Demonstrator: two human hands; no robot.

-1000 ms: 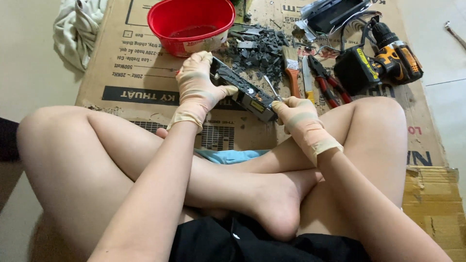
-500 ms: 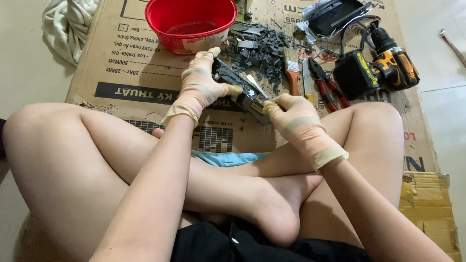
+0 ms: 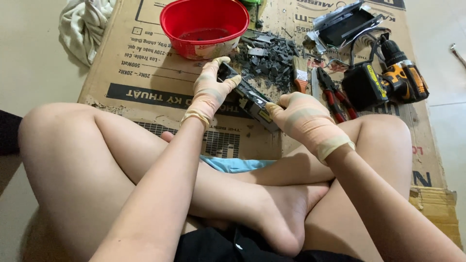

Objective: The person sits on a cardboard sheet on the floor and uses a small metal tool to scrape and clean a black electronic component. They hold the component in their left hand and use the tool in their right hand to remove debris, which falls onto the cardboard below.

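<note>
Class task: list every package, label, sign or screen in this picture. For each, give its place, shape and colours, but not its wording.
Flattened cardboard box: spread on the floor under the tools, brown with black print and a black band.
Label on the red bowl: on its near wall, pale, roughly rectangular.
Yellow sticker: on the dark long device held between the left hand and right hand.
Yellow strip label: on the black drill battery.

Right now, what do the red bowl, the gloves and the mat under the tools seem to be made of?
Red bowl: likely plastic, glossy with a smooth moulded rim.
Gloves on the left hand and right hand: probably thin latex or rubber, beige, clinging, cuffs rolled.
Mat: flattened cardboard, matte brown, printed, with frayed edges.
</note>
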